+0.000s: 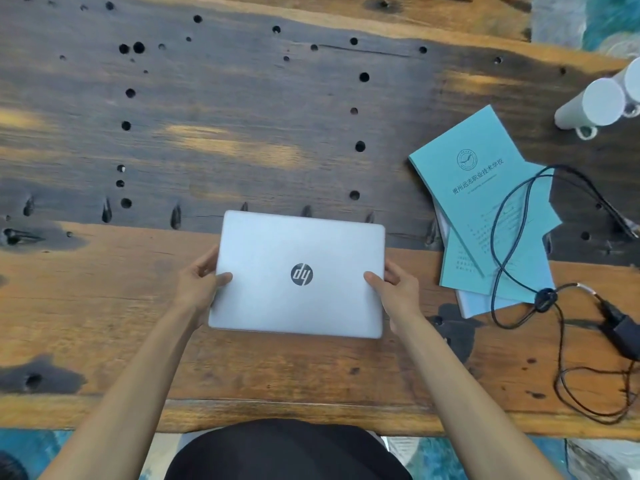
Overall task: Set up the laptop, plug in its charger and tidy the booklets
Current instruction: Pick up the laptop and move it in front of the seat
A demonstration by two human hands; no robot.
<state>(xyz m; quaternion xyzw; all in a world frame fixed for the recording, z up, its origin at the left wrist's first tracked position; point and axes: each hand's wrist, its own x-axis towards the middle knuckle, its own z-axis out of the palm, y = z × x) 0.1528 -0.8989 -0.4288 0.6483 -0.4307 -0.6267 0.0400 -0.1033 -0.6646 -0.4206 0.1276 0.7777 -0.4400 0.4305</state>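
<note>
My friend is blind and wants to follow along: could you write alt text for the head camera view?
A person's left hand and right hand grip the sides of a closed silver laptop on a worn wooden table. To its right, a black charger cable loops over a messy pile of teal booklets.

One closed silver laptop [298, 275] lies at lower centre on the one wooden table [104, 306]. At least three teal booklets [485, 202] overlap at centre right; the exact count is unclear. One black charger [620, 327] with its cable sits at right. Two white cylinders [595, 105] stand at upper right.
</note>
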